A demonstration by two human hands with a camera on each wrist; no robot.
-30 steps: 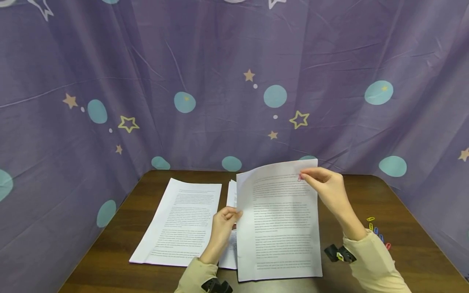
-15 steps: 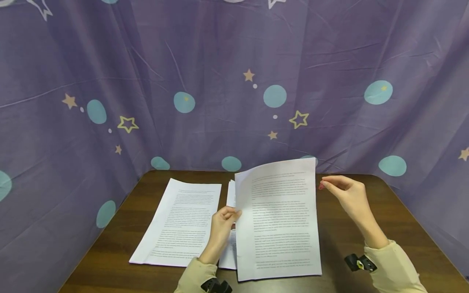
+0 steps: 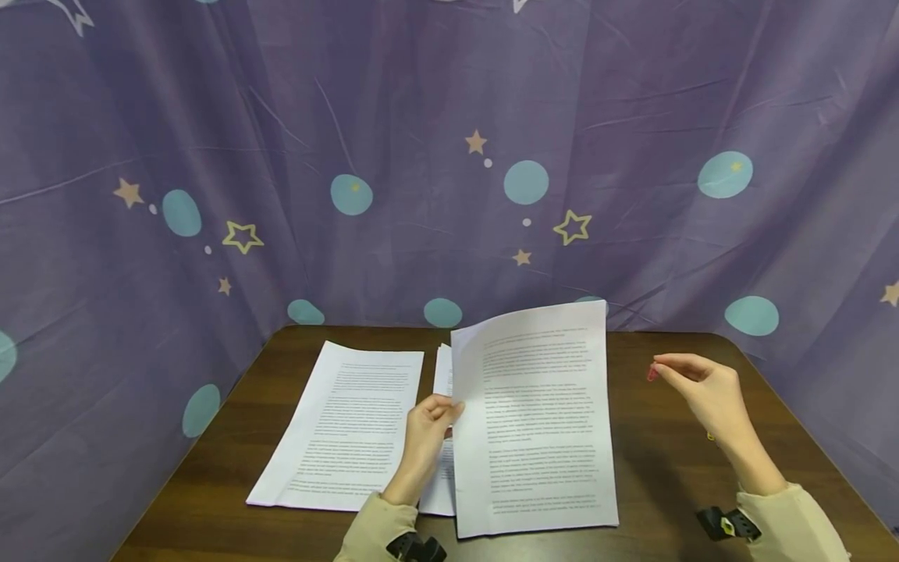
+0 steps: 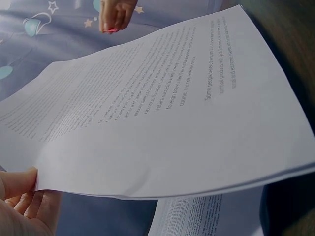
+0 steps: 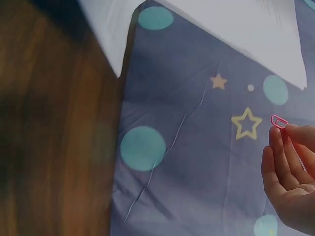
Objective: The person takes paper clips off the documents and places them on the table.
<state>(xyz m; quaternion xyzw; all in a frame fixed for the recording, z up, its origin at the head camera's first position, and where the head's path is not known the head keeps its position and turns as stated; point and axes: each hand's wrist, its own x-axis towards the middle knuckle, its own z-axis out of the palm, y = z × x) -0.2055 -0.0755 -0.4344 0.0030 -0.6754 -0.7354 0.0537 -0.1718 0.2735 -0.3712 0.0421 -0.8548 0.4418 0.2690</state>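
Note:
Pinched by its left edge, a small stack of printed sheets (image 3: 537, 421) is held upright by my left hand (image 3: 424, 437). The thumb lies on the printed face, and the fingers go behind the paper. To the right of the sheets and apart from them, my right hand (image 3: 709, 394) pinches a red paper clip (image 5: 278, 121) between thumb and fingertips. In the left wrist view the same paper clip (image 4: 111, 31) shows beyond the top edge of the sheets.
Another stack of printed paper (image 3: 344, 429) lies on the left of the wooden table (image 3: 211, 484). More paper (image 3: 438, 484) lies partly hidden behind the held sheets. A yellow paper clip (image 3: 710, 436) peeks out by the right wrist. A patterned curtain (image 3: 421, 117) hangs behind the table.
My right hand has moved right and slightly down, off the upper right corner of the sheets, with the red paper clip still pinched. The left hand and the sheets have barely moved.

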